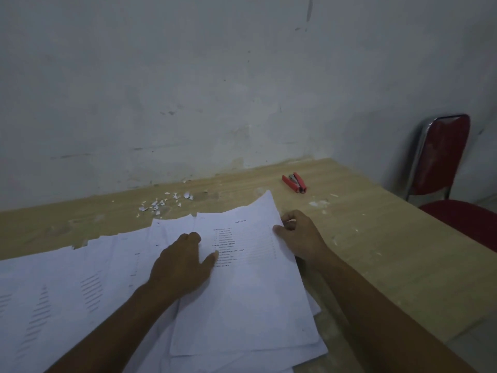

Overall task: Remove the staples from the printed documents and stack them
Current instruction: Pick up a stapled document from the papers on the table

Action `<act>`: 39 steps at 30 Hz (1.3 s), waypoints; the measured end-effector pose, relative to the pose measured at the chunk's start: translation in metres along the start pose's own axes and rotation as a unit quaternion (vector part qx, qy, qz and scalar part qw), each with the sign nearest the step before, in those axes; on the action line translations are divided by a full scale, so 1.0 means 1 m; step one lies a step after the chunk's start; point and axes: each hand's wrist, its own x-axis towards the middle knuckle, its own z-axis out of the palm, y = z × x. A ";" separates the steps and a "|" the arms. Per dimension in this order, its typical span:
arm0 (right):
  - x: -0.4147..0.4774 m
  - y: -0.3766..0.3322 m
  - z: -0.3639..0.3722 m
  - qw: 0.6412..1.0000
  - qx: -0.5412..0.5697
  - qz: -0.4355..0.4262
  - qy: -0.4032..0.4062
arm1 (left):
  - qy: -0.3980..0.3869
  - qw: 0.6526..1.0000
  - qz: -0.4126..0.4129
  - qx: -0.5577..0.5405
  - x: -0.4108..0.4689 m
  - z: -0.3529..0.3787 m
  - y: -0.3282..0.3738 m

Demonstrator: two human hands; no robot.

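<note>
The person is leaning over the table [376,238], and both hands are working on the top document [250,292]. It is lying on the near part of the table, right in front of them. Its long axis is running from the person toward the wall [188,90], with the far end leaning a little to the right. The printed heading is sitting at the far end, so the page is reading upright for the person. It is a white sheet carrying short lines of dark print in its upper half and nothing below, and its far right corner is curling up off the table.

The left hand [183,262] is lying across the document's left edge, thumb stretched flat on the page and fingers loosely bent, pressing down. The right hand [298,235] is pinching the right edge near the far end, thumb on top and fingers tucked beneath.

More printed sheets [67,286] are fanning out to the left in overlapping layers, and some are lying under the top document.

Beyond the papers, paper scraps [164,201] are lying scattered near the wall. A red stapler [294,182] is lying well apart from the hands. A red chair [441,157] is standing at the table's right end.
</note>
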 end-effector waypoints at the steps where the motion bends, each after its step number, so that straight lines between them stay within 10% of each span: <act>1: 0.000 -0.001 -0.001 0.999 0.032 -0.006 -0.009 | -0.004 1.000 -0.001 0.000 0.001 -0.003 0.001; 10: -0.011 -0.003 -0.017 0.976 0.186 -0.028 -0.108 | 0.126 0.988 0.062 -0.065 0.018 -0.047 0.018; 17: -0.017 0.014 -0.010 0.978 0.137 -0.060 -0.145 | -0.084 0.991 0.074 -0.073 0.049 -0.057 0.018; 24: -0.015 0.018 -0.007 0.981 0.069 -0.107 -0.146 | -0.129 0.984 0.077 -0.090 0.061 -0.054 0.015; 32: -0.005 0.017 -0.009 0.984 0.111 -0.056 -0.127 | -0.234 0.896 0.088 -0.367 0.065 -0.060 0.003; 39: 0.005 0.002 -0.008 0.981 0.030 -0.107 -0.157 | -0.282 0.872 0.126 -0.380 0.065 -0.064 -0.008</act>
